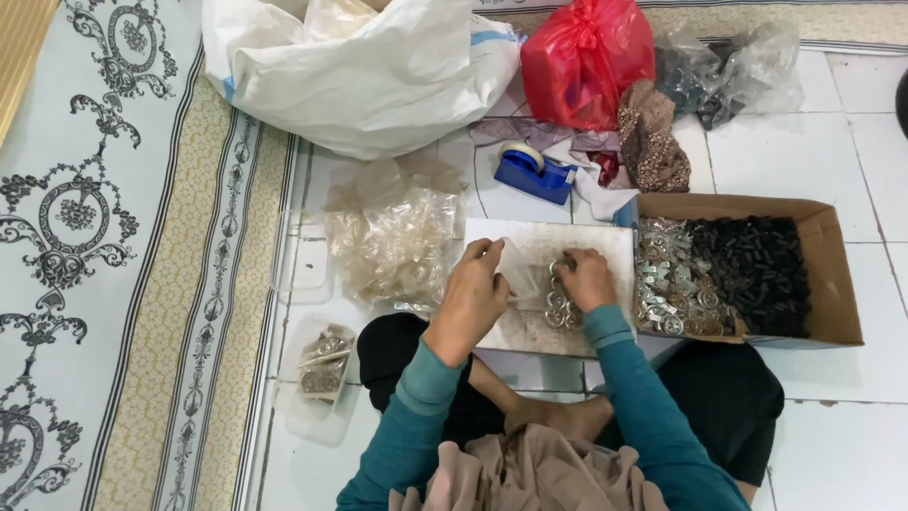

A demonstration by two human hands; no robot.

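My left hand (472,293) grips the mouth of a small clear plastic bag (518,274) over a white board (539,237). My right hand (586,279) pinches small silver metal parts (558,308) at the bag's opening, with several more lying on the board beneath it. Both sleeves are teal.
A cardboard box (837,274) at the right holds silver parts and black parts. A heap of empty clear bags (392,237) lies to the left, a filled packet on a clear lid (322,364) at lower left. A blue tape dispenser (534,170), white sack (359,76), red bag (586,57) sit behind.
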